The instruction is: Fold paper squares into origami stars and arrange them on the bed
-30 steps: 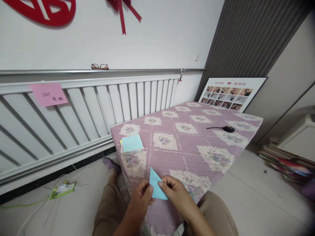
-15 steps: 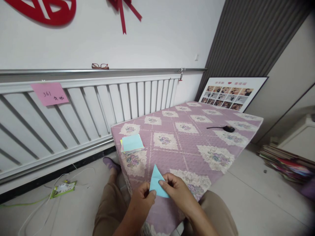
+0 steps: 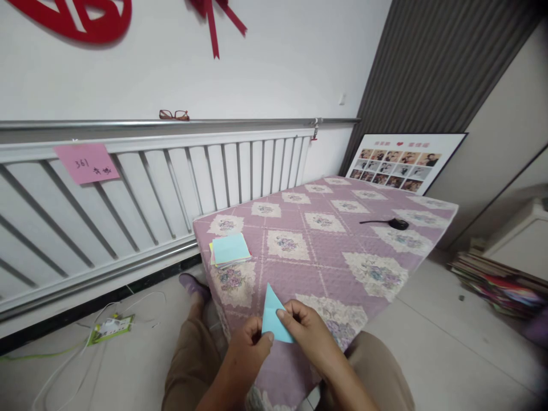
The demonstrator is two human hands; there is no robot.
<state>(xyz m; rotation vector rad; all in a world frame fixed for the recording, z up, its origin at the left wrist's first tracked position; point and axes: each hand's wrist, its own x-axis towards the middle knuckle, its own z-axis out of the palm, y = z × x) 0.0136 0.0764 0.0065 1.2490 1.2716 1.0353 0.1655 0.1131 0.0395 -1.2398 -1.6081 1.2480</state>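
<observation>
A light blue sheet of paper [image 3: 274, 321], folded to a pointed shape, is held up over the near end of the table. My left hand [image 3: 252, 342] pinches its lower left edge, thumb on the front. On the right edge, my right hand [image 3: 299, 325] grips the paper between thumb and fingers. The fingertips behind the paper are hidden. A stack of coloured square papers [image 3: 231, 250], light blue on top, lies beyond my hands at the table's left edge.
A patterned purple cloth covers the table [image 3: 319, 240]. On its far right lies a black object with a thin strap [image 3: 398, 224]. A white radiator [image 3: 222, 171] runs along the left. A power strip [image 3: 112, 328] with cables is on the floor.
The folded paper has tilted slightly, its tip moving a little up and left. Both hands keep their hold, with only small shifts.
</observation>
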